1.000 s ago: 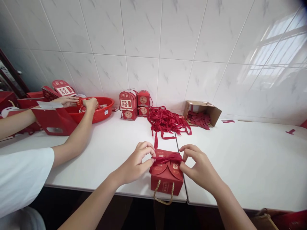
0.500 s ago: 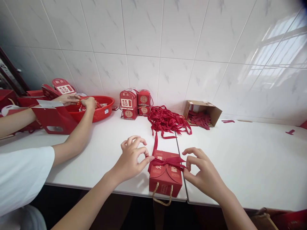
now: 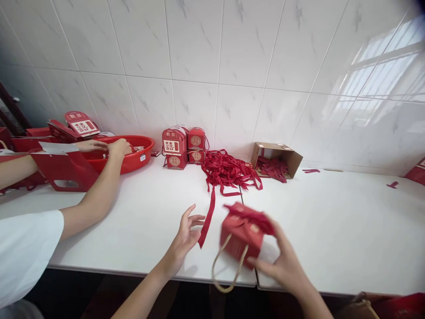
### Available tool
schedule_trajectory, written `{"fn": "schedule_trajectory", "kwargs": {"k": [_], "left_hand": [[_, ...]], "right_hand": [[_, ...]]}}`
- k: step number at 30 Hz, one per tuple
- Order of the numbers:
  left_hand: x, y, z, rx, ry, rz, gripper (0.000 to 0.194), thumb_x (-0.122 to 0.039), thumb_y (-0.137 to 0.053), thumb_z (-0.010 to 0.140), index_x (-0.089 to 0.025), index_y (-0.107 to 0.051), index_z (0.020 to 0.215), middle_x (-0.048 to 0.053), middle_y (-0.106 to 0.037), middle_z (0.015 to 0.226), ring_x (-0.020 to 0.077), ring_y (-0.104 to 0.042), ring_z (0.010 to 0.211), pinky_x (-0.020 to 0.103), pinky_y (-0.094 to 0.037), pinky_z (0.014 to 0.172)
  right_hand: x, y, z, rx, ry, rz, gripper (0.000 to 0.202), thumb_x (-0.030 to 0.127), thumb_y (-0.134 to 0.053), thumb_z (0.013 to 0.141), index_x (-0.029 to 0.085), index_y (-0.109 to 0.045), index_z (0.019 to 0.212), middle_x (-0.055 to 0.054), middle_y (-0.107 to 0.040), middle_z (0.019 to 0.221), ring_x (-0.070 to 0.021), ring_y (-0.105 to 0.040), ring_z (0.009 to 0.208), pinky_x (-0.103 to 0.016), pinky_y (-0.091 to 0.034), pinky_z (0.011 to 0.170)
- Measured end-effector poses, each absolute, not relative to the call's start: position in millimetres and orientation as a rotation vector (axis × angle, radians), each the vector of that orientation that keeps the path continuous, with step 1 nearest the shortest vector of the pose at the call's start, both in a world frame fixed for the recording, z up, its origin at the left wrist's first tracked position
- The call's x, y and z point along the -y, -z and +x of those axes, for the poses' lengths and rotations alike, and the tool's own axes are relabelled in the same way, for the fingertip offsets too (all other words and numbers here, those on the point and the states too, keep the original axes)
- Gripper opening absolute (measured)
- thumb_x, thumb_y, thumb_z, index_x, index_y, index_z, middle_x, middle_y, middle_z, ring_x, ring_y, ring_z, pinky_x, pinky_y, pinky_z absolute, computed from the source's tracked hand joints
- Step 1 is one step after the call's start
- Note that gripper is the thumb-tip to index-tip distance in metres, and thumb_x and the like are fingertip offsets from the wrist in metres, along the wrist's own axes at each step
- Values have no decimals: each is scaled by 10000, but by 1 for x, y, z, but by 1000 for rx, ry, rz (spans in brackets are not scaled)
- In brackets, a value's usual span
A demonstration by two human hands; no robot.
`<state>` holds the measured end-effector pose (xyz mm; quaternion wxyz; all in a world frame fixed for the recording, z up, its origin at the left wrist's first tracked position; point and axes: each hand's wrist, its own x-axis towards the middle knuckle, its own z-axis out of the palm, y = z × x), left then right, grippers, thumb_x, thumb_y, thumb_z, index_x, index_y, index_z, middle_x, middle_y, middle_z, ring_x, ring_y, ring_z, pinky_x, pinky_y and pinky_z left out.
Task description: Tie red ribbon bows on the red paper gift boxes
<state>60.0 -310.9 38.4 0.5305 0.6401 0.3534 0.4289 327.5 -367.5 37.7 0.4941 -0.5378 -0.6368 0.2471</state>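
A red gift box (image 3: pixel 239 239), blurred by motion, is tilted near the table's front edge. It has a red ribbon bow (image 3: pixel 250 215) across its top and a twisted rope handle (image 3: pixel 215 259) hanging at its front. My right hand (image 3: pixel 287 263) grips the box from its right side, thumb low at the front and fingers behind. To the left of the box, my left hand (image 3: pixel 182 243) is open, its fingers apart. A loose strip of red ribbon (image 3: pixel 208 217) lies beside its fingertips, leading toward a heap of red ribbons (image 3: pixel 227 170).
Stacked red boxes (image 3: pixel 175 148) stand by the wall. A cardboard box (image 3: pixel 294 161) on its side holds dark red strips. At left, another person's hands (image 3: pixel 117 148) work over a red basin (image 3: pixel 139 159), next to an open red box (image 3: pixel 71 170).
My left hand has let go of the bow and drawn back left. My right hand has moved from the ribbon end to the box's side, and the box has shifted right and tilted.
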Motion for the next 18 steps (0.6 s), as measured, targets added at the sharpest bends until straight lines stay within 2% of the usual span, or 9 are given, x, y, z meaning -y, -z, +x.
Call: {"fn": "schedule_trajectory", "kwargs": {"k": [2,4,6,7,10,12,14,16,18], "left_hand": [[310,-37,59,-891,-1009,1537,679,-585,-394,884,-277,-108,1417,137,-424,1315,251,-416,1229,435,-352,998],[311,-38,60,-946,-966,1584,651,-555,-412,890,-281,-138,1413,135,-412,1337,253,-401,1253,442,-354,1004],[312,-40,62,-1049,-886,1679,590,-500,-448,893,-293,-206,1389,121,-398,1357,252,-398,1259,440,-362,1006],[312,-41,65,-1101,-839,1741,545,-465,-463,895,-298,-251,1369,111,-394,1363,249,-407,1251,436,-369,1003],[313,-41,74,-1242,-775,1956,433,-372,-492,881,-280,-375,1287,87,-442,1318,238,-469,1179,415,-407,965],[312,-40,80,-1399,-811,2101,377,-341,-522,848,-239,-448,1203,83,-520,1208,249,-517,1088,410,-443,895],[309,-39,84,-1601,-821,2215,276,-340,-546,817,-203,-518,1055,75,-581,1047,265,-546,968,411,-458,802],[305,-39,85,-1703,-765,2286,167,-341,-533,819,-194,-545,898,62,-600,922,260,-552,871,393,-448,729],[303,-41,86,-1699,-697,2310,146,-318,-485,850,-198,-537,785,45,-605,835,234,-556,795,359,-430,686]], "right_hand": [[363,-37,357,1140,-199,-1585,1044,485,-763,594,158,-256,1446,-196,-394,1372,-409,-354,1273,-598,-243,1057],[360,-33,382,758,81,-1819,1213,565,-761,543,120,-142,1486,-250,-215,1458,-499,-203,1307,-667,-151,1038],[359,-25,396,657,98,-1899,1248,600,-735,550,128,-74,1498,-251,-86,1501,-532,-113,1320,-697,-129,1013],[359,-19,398,702,44,-1908,1216,606,-717,569,138,-88,1498,-244,-73,1508,-534,-106,1324,-703,-132,1005],[358,-2,392,946,-94,-1915,1021,598,-672,629,194,-248,1465,-207,-118,1517,-513,-113,1346,-709,-120,1005],[358,4,385,1030,-133,-1921,880,585,-651,662,221,-362,1409,-187,-142,1515,-489,-122,1359,-703,-131,1013],[360,5,375,1057,-182,-1864,762,573,-634,688,202,-461,1331,-194,-203,1489,-448,-163,1366,-669,-178,1034],[364,0,361,1069,-325,-1700,631,553,-634,710,198,-548,1224,-183,-324,1435,-384,-269,1347,-594,-270,1051],[371,-8,339,1033,-560,-1469,485,528,-643,731,219,-610,1103,-142,-482,1334,-319,-426,1264,-502,-379,1025]]}}
